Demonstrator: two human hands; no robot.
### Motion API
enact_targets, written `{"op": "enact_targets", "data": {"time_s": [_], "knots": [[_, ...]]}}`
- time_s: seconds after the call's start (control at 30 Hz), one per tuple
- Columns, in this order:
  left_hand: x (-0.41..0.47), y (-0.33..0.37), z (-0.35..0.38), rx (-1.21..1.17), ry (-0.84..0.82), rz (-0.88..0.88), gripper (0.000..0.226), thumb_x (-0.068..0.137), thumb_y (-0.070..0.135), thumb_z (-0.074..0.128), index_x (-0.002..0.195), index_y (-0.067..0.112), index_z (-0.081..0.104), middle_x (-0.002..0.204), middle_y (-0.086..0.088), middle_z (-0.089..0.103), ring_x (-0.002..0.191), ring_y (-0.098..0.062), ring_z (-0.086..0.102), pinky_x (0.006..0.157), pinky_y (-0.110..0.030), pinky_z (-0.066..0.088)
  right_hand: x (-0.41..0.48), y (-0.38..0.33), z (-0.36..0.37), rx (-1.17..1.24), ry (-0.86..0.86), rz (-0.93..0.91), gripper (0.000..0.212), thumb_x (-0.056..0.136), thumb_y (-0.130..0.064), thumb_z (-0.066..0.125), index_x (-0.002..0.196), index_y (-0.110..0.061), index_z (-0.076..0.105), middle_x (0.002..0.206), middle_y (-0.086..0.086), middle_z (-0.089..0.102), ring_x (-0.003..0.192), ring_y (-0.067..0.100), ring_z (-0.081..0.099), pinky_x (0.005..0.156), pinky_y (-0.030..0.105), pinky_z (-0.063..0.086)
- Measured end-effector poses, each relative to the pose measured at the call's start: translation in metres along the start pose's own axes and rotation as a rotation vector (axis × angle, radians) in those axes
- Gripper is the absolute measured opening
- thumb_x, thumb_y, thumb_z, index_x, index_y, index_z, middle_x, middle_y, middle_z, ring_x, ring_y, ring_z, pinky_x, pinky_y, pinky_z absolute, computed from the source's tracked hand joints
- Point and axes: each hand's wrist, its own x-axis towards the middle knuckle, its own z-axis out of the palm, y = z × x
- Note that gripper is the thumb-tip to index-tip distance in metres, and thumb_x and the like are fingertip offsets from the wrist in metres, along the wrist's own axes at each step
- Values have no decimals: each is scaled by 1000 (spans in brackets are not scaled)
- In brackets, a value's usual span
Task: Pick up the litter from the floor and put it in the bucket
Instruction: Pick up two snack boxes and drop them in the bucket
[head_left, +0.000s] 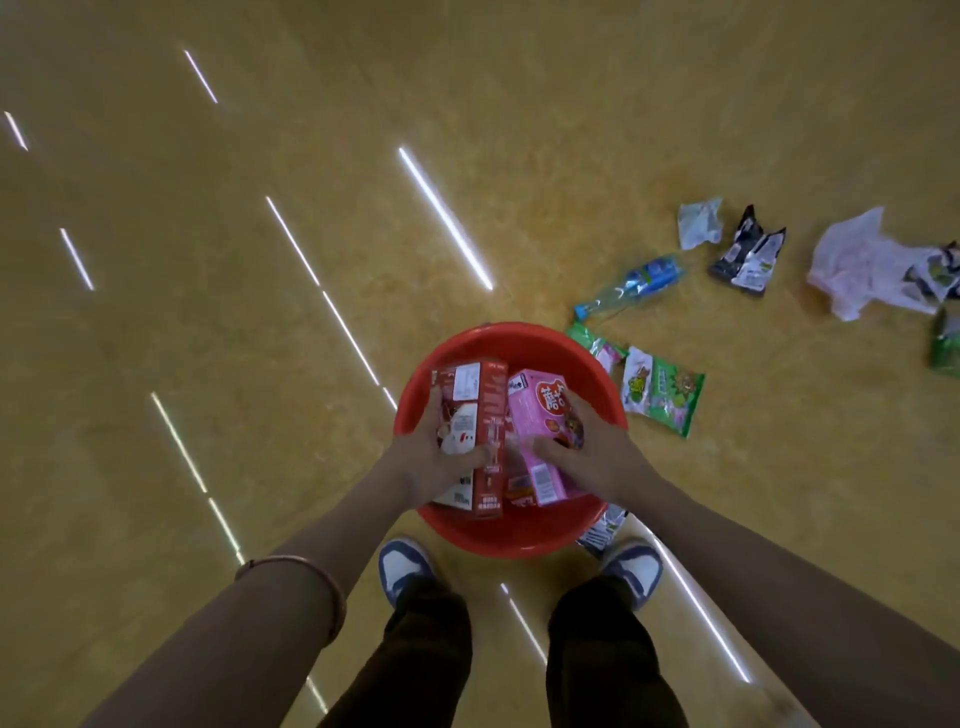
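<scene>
Red box gripped by left hand at mouth of red bucket, pink box gripped by right hand just beside it, bottle, green wrapper, black packet, white bag scattered on floor right of bucket

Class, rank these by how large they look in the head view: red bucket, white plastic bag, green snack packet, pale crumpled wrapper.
red bucket
white plastic bag
green snack packet
pale crumpled wrapper
The bag and wrapper lie farther off; true sizes unsure.
</scene>
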Motion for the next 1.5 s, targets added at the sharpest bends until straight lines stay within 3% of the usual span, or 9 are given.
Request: {"op": "enact_targets", "data": {"time_s": [0.1,0.27,0.47,0.57,0.67,0.9,1.13,1.3,1.5], "knots": [[38,-19,17,22,1,-55,108,79,57,62,146,32,-19,146,-3,41,126,-28,48,108,-40,37,38,23,20,-13,-20,25,88,82,-60,58,150,-25,16,135,1,55,116,26,57,101,41,44],[82,-40,33,98,35,-80,106,81,55,60,147,30,-19,144,-4,45,119,-26,54,97,-30,40,93,51,41,-116,29,77,95,76,-66,58,150,-26,14,136,13,50,119,32,50,102,41,41],[126,-66,58,356,124,-79,97,79,63,53,146,36,-13,133,-14,50,110,-34,57,94,-45,47,127,70,72,-295,99,153,75,94,-40,47,150,-8,8,150,28,16,136,43,25,111,42,24],[128,-67,73,564,156,-37,74,94,39,43,149,31,-6,152,-17,23,127,-38,42,95,-45,41,132,77,89,-399,-16,109,68,96,-32,43,150,-13,7,157,21,2,144,37,11,116,44,19],[129,-75,78,675,97,39,69,97,34,41,146,45,-6,159,-4,-1,138,-37,26,97,-47,41,135,84,96,-540,-122,89,63,98,-24,38,151,-19,3,158,15,-5,146,33,1,116,48,20],[142,-97,95,900,-34,166,61,98,43,32,142,50,-10,158,2,-14,145,-34,-3,100,-47,41,142,100,97,-740,-213,11,77,91,5,40,151,-15,-2,159,9,-10,147,28,2,117,42,22],[163,-95,112,811,-109,49,62,95,52,30,145,47,-7,157,-2,-16,143,-39,-12,111,-52,22,146,107,108,-719,-285,35,79,95,-13,45,150,-12,-11,157,11,-18,147,27,-6,118,37,10],[152,-96,101,752,-171,25,69,92,55,36,145,45,-7,158,-8,-14,143,-35,-17,117,-49,5,123,103,97,-591,-222,7,77,93,-13,43,151,-14,-6,159,8,-14,147,23,-3,120,34,8],[82,-51,80,813,44,149,66,94,52,34,149,36,1,159,-7,0,144,-34,-1,116,-47,-1,72,76,56,-534,-74,-101,71,95,-37,43,151,-12,7,159,9,5,146,23,9,118,36,17]]}}
